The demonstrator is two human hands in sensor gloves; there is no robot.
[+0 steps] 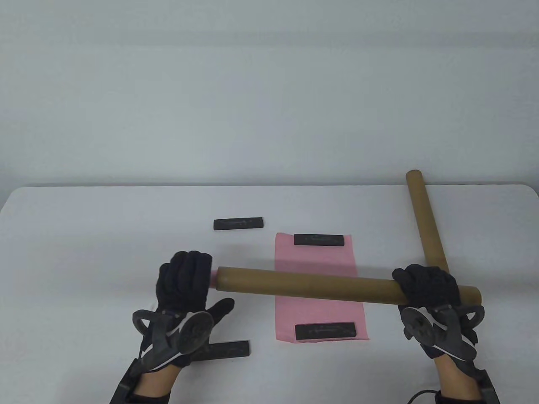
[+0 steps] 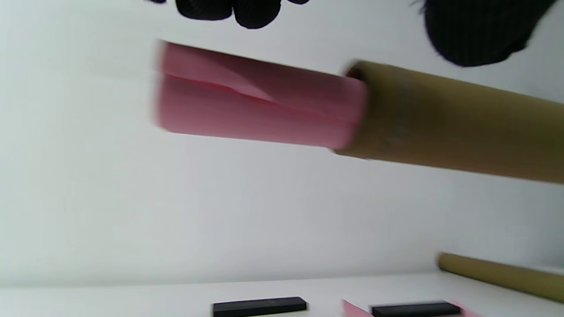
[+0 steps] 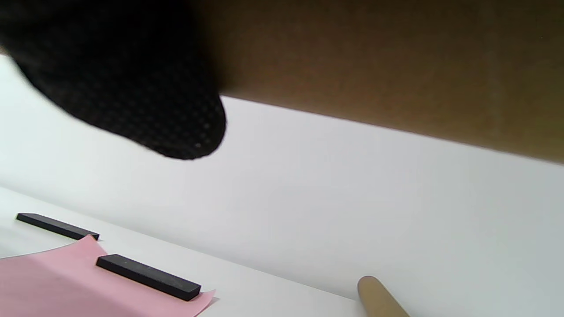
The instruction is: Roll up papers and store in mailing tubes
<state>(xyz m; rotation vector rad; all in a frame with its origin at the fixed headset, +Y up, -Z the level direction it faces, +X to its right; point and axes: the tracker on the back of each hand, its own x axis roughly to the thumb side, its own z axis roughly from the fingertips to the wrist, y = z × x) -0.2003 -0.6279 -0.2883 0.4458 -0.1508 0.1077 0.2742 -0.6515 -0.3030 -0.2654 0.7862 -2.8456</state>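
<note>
Though illegible, print: bar (image 1: pixel 318 240) on paper (image 1: pixel 316 261).

The held mailing tube (image 1: pixel 345 288) runs crosswise above the table's (image 1: pixel 84 235) front half, barring passage at its height from the left hand (image 1: pixel 185 282) to the right hand (image 1: pixel 427 286). Under it the pink sheet (image 1: pixel 316 273) lies flat in the middle, pinned by a black bar (image 1: pixel 318 240) at its far edge and another (image 1: pixel 325 331) at its near edge. A second tube (image 1: pixel 425 219) lies slanted toward the far right corner, overhanging the far edge. A loose bar (image 1: pixel 238 223) sits left of centre; another (image 1: pixel 227 350) lies near the front edge beside the left wrist. The far left part of the table offers open room, as does the strip along the far edge.
</note>
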